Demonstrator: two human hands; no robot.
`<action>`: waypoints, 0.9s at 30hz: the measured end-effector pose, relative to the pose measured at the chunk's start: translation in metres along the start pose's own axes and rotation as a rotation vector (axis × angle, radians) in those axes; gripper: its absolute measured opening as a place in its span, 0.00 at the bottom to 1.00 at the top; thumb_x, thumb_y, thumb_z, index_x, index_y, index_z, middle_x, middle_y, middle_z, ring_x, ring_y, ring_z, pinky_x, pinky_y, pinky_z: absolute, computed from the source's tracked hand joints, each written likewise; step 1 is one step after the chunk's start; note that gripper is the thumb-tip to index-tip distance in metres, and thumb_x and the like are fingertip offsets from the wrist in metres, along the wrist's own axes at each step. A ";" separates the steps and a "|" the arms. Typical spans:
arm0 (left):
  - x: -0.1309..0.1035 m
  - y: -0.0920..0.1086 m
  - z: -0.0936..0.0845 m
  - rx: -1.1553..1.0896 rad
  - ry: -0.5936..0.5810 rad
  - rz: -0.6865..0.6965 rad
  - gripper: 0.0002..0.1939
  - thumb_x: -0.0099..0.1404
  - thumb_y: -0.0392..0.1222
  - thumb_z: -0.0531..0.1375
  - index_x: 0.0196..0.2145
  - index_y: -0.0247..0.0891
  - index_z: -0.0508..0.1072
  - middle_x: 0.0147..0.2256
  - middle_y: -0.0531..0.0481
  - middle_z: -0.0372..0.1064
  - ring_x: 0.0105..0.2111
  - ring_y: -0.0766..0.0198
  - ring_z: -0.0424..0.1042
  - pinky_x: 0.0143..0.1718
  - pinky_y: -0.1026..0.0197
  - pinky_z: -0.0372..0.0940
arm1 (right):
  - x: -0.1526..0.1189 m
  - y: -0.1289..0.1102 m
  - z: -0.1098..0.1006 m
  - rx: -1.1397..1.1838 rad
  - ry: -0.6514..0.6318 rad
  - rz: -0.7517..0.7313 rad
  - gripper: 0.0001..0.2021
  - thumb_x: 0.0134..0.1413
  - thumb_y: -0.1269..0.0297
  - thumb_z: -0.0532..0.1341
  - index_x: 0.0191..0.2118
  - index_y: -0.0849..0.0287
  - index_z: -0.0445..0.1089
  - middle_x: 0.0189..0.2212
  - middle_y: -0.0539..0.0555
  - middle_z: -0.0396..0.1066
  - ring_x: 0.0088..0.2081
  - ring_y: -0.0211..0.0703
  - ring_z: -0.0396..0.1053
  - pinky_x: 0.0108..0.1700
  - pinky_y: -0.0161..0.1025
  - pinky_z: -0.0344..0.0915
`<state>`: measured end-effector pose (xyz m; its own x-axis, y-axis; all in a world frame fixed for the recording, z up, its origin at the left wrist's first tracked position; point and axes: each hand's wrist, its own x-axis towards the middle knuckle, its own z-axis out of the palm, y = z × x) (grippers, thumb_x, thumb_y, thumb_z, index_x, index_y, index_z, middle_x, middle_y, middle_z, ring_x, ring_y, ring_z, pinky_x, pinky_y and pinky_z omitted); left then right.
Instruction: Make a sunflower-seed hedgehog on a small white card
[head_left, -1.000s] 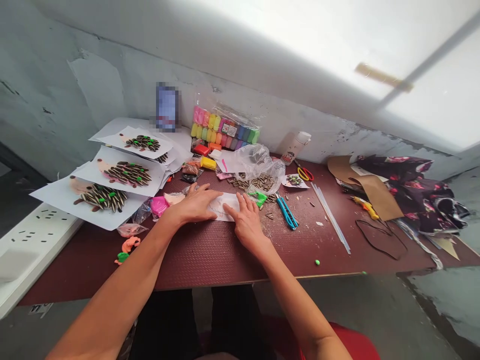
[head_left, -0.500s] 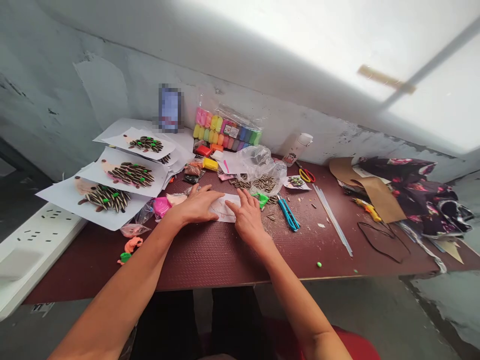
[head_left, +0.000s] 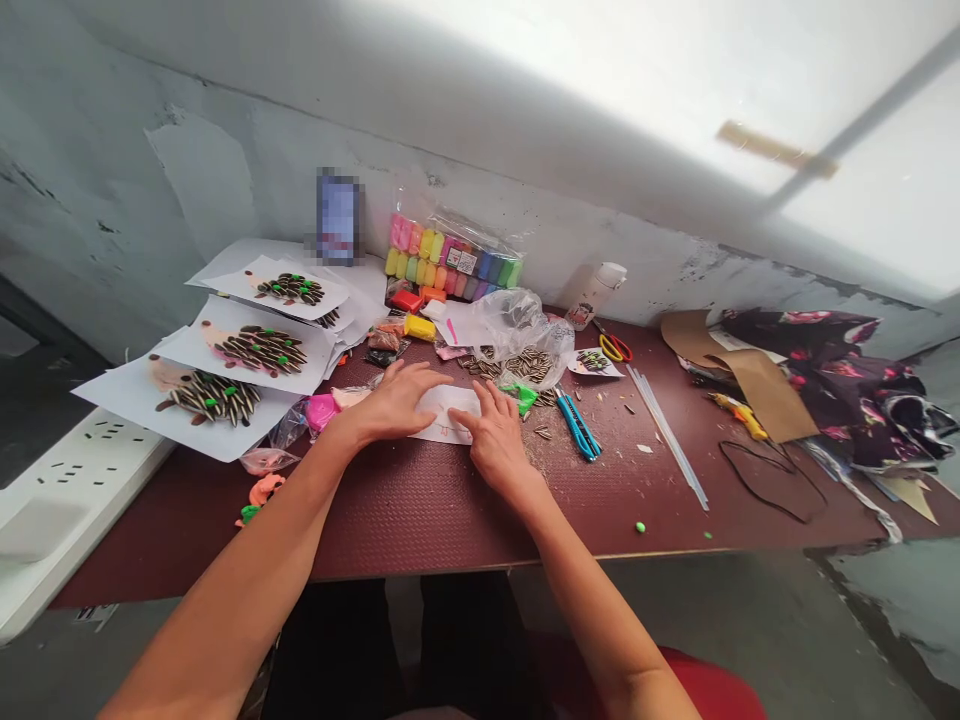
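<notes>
A small white paper (head_left: 442,402) with faint reddish pencil lines lies on the table between my two hands. My left hand (head_left: 394,402) is at its left edge, fingers spread and thumb apart, gripping nothing that I can see. From the right, my right hand (head_left: 496,432) rests on the paper with its fingers stretched out and apart. Close behind the right hand sit a lump of green clay (head_left: 523,397) and a plastic bag (head_left: 517,325) with striped sunflower seeds (head_left: 525,365). Beside my left wrist is some bright pink clay (head_left: 322,410).
Hedgehog pictures with seed spines (head_left: 259,347) are stacked at the left near a white power strip (head_left: 75,470). Packs of coloured clay (head_left: 454,262) lean on the wall. Rightward lie a blue utility knife (head_left: 577,425), scissors (head_left: 615,346), glue sticks (head_left: 667,435) and a yellow glue gun (head_left: 739,414).
My left hand has opened a little, its thumb moving off the paper, so more of the sheet and its lines show. The right hand stays nearly where it was.
</notes>
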<state>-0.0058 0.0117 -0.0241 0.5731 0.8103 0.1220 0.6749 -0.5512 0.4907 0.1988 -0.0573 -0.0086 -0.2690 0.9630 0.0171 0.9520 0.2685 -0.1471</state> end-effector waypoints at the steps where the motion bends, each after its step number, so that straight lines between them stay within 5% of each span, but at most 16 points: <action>1: 0.001 -0.003 -0.001 -0.018 0.067 0.005 0.32 0.59 0.40 0.58 0.62 0.43 0.72 0.62 0.46 0.71 0.66 0.49 0.63 0.69 0.42 0.51 | -0.001 0.000 0.001 0.002 0.000 -0.009 0.23 0.66 0.74 0.56 0.58 0.45 0.76 0.72 0.57 0.55 0.73 0.59 0.46 0.68 0.60 0.49; 5: 0.003 -0.017 -0.010 0.035 0.318 -0.163 0.26 0.60 0.32 0.53 0.53 0.36 0.79 0.52 0.42 0.78 0.55 0.50 0.74 0.62 0.49 0.65 | -0.004 0.003 0.004 0.023 0.063 0.006 0.25 0.63 0.77 0.56 0.60 0.48 0.75 0.72 0.59 0.56 0.73 0.58 0.48 0.68 0.59 0.50; 8: 0.002 -0.022 -0.015 0.096 0.380 -0.251 0.24 0.61 0.31 0.52 0.50 0.33 0.80 0.51 0.40 0.79 0.53 0.50 0.75 0.60 0.49 0.67 | -0.005 0.008 0.006 0.047 0.119 0.021 0.25 0.62 0.78 0.56 0.59 0.50 0.75 0.71 0.59 0.58 0.72 0.57 0.49 0.68 0.58 0.50; 21: -0.004 -0.037 -0.018 0.118 0.225 -0.297 0.24 0.60 0.35 0.56 0.51 0.40 0.80 0.50 0.43 0.80 0.51 0.48 0.77 0.56 0.50 0.68 | 0.013 0.005 -0.014 0.126 0.222 0.042 0.20 0.60 0.77 0.55 0.51 0.57 0.78 0.64 0.63 0.65 0.66 0.55 0.57 0.65 0.53 0.55; 27: -0.008 -0.055 -0.017 0.080 0.177 -0.263 0.14 0.56 0.41 0.60 0.38 0.43 0.83 0.40 0.42 0.82 0.44 0.43 0.77 0.47 0.49 0.70 | 0.036 0.011 -0.023 0.211 0.307 0.060 0.12 0.66 0.67 0.56 0.43 0.57 0.79 0.43 0.60 0.75 0.47 0.52 0.67 0.53 0.45 0.62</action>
<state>-0.0553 0.0391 -0.0377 0.2897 0.9450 0.1516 0.8275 -0.3269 0.4564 0.2029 -0.0189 0.0130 -0.1264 0.9476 0.2934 0.9050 0.2312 -0.3571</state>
